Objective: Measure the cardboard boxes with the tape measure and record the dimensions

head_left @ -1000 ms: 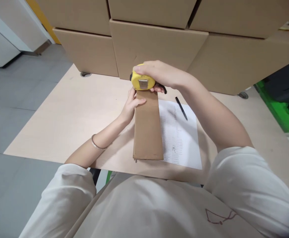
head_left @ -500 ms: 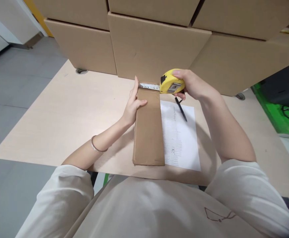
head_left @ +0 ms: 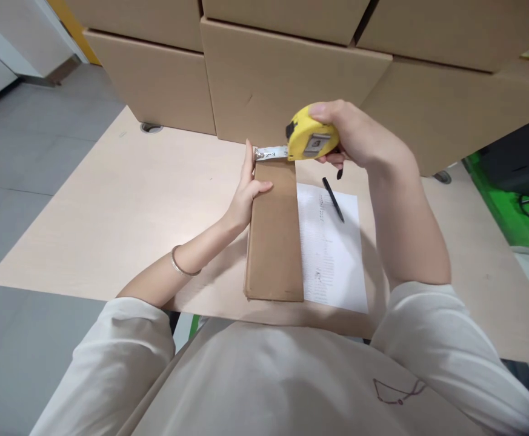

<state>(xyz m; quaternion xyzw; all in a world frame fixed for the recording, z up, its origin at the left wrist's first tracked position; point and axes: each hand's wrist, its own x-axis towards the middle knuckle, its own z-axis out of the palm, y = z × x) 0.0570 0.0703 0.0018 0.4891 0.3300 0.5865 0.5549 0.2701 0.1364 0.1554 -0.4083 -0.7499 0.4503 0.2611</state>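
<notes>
A long, narrow cardboard box (head_left: 276,242) lies lengthwise in front of me. My left hand (head_left: 246,197) grips its far left side, thumb across the top and fingers along the side. In my right hand (head_left: 348,136) is a yellow tape measure (head_left: 312,136), held just above the box's far right corner. A short length of white blade (head_left: 272,153) runs from its case across the box's far end. The blade's metal tip is at the left edge, beside my left fingers. Under the right hand dangles a black wrist strap (head_left: 339,174).
A printed sheet (head_left: 334,260) lies right of the box, with a black pen (head_left: 333,200) across its upper part. Large cardboard boxes (head_left: 286,85) are stacked along the back of the table (head_left: 164,194). Two cable holes sit near the back edge.
My right hand has raised the tape measure and moved it slightly left. Less blade shows outside the case, and it has lifted off the box's right end. My left hand keeps its grip.
</notes>
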